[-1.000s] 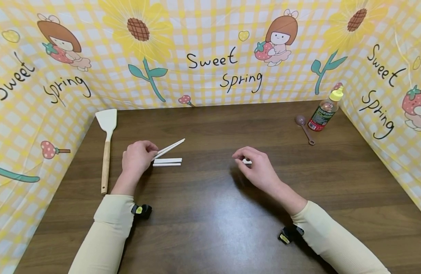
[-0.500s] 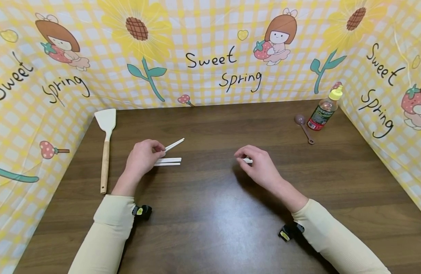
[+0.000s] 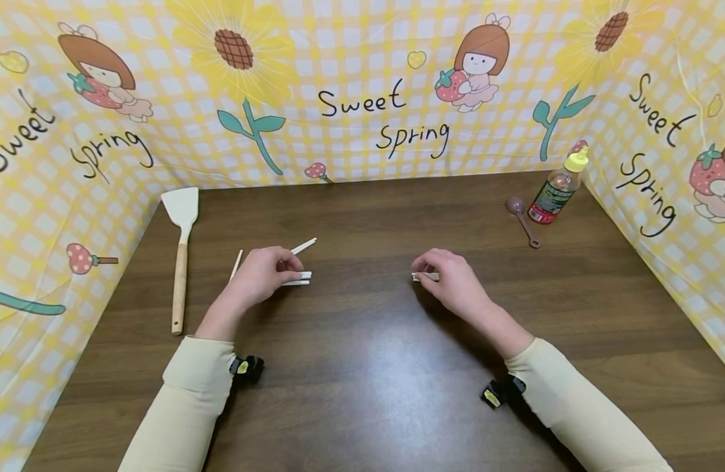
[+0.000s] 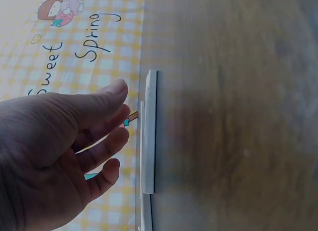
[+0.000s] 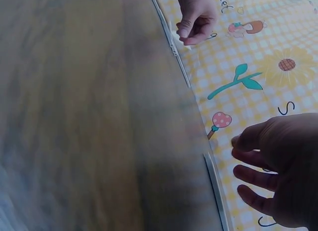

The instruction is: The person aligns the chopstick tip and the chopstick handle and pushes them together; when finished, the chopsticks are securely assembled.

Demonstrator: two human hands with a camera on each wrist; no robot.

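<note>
White sticks lie on the table under my left hand, with ends showing at its right: a parallel group and a slanted pair. One more stick shows behind the wrist. In the left wrist view the left hand has bent, relaxed fingers, apart from the sticks and holding nothing. My right hand hovers over other light sticks, mostly hidden under it. The right wrist view shows that hand with loose fingers beside those sticks, a gap between them.
A white spatula with a wooden handle lies at the left of the table. At the back right stand a yellow-capped bottle and, beside it, a lying brownish spoon. A patterned cloth surrounds the table's back and sides.
My left hand has moved right along the sticks, uncovering one stick behind the wrist. The right hand has shifted slightly right, and more of the stick ends show by its fingertips.
</note>
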